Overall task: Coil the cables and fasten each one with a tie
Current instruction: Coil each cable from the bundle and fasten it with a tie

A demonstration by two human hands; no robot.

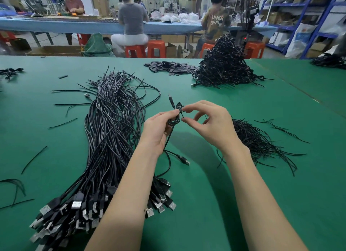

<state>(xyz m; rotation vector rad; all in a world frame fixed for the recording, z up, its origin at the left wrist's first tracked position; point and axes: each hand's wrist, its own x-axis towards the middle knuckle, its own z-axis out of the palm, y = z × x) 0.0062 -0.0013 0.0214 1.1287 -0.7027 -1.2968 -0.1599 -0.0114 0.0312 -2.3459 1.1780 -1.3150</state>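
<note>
My left hand (159,130) grips a small coil of black cable (175,119) above the green table (243,185). One plug end sticks up past the coil, and the other end with a USB plug (184,160) trails down onto the table. My right hand (209,122) pinches a thin black tie (182,113) at the coil's middle, thumb and forefinger right against the left thumb. A long bundle of loose black USB cables (110,138) lies to the left. A pile of black ties (258,140) lies to the right, partly behind my right wrist.
A tall heap of coiled cables (226,67) stands at the back right, with a flat pile of small black parts (170,67) beside it. Stray ties lie scattered on the left of the table. Three people sit at a blue bench beyond the table.
</note>
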